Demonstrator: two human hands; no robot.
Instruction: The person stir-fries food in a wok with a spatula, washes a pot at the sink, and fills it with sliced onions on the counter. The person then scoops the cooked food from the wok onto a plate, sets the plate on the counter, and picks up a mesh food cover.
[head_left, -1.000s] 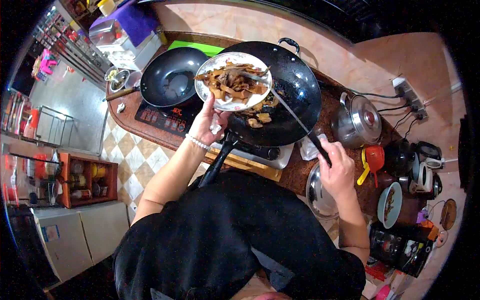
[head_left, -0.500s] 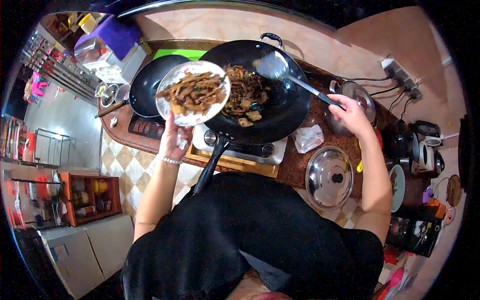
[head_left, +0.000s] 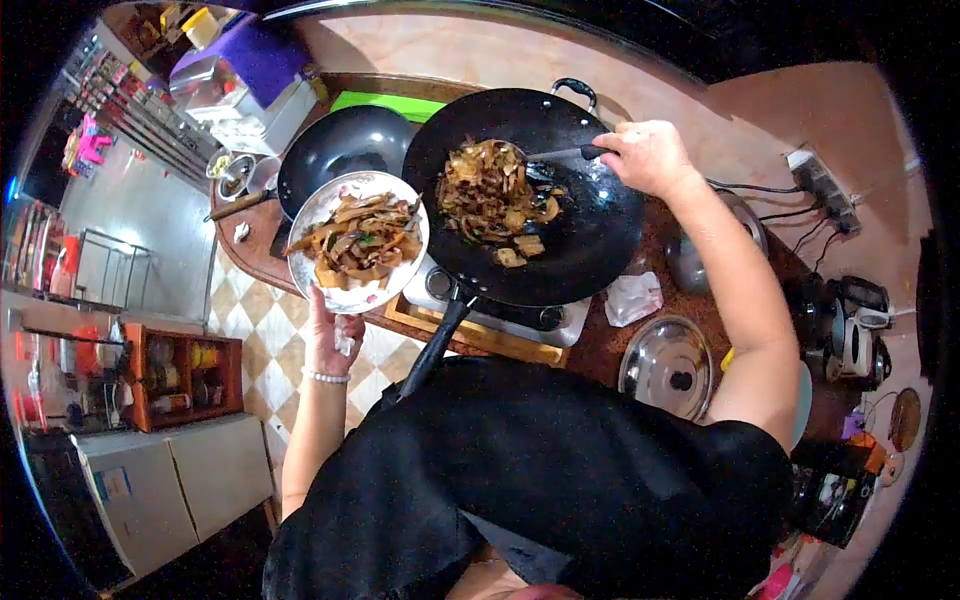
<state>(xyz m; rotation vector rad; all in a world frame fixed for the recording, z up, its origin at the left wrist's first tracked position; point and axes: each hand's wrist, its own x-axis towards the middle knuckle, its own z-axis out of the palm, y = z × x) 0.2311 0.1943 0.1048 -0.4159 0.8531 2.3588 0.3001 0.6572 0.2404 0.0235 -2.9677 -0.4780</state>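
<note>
While the left hand (head_left: pixel 335 345) holds a floral-rimmed plate (head_left: pixel 350 298) of brown sliced food (head_left: pixel 362 238) near the front edge of the table (head_left: pixel 690 305), the right hand (head_left: pixel 648 158) reaches over the back right rim of the big black wok (head_left: pixel 590 225). The left thumb presses the plate's near rim, the other fingers pass beneath it, and a crumpled white tissue (head_left: pixel 344 340) sits against that palm. The right fingers are wrapped around the black handle of a metal spatula (head_left: pixel 558 155).

A blue-and-white label (head_left: pixel 115 483) on the pale cabinet at the left is too small to read.

Half a second ago the spatula's blade was raised over the wok's right side; now it is down at the back of the food heap (head_left: pixel 490 200). The plate, over the wok a second ago, is now left of it, overlapping the near side of the smaller pan (head_left: pixel 340 140).

The blade is partly buried, so its load is hard to make out. The right forearm covers much of the pot (head_left: pixel 688 262) near the table's right end and nearly all of a pale blue bowl (head_left: pixel 803 400).
</note>
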